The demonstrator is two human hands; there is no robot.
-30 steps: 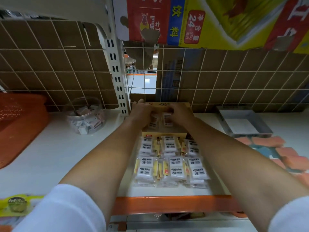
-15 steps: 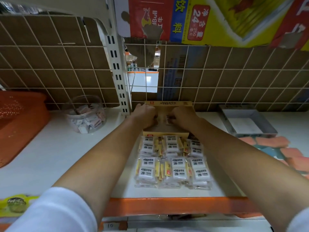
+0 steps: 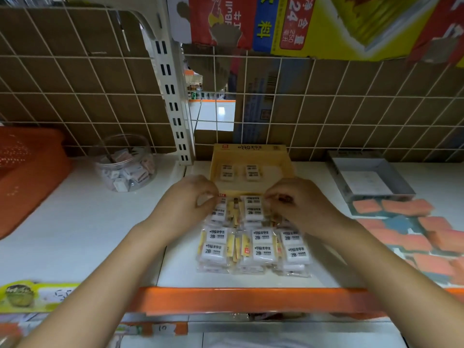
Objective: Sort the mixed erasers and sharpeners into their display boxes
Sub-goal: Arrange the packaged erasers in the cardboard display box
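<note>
Both hands hover over the far rows of packaged erasers on the white shelf point(image 3: 75, 234). The left hand point(image 3: 187, 204) has its fingers curled with thumb and fingertips meeting at the edge of an eraser pack point(image 3: 219, 214), seemingly pinching the wrapper, though the blur leaves the exact contact unclear. The right hand point(image 3: 296, 204) is likewise curled, its fingertips pinching at the edge of the neighbouring eraser pack point(image 3: 254, 209). Nearer the shelf's orange front edge point(image 3: 251, 297) lie more wrapped white erasers marked 2B point(image 3: 262, 247), laid close together in rows. Just behind the hands sits a yellow display box point(image 3: 251, 153), open, with four erasers point(image 3: 239, 171) lying inside in two pairs. To the left stands a clear jar point(image 3: 124, 162) holding small loose items; farther left is an orange basket point(image 3: 27, 172). To the right is a grey tray point(image 3: 369, 177) and a patch of orange and blue blocks point(image 3: 406, 227).
</note>
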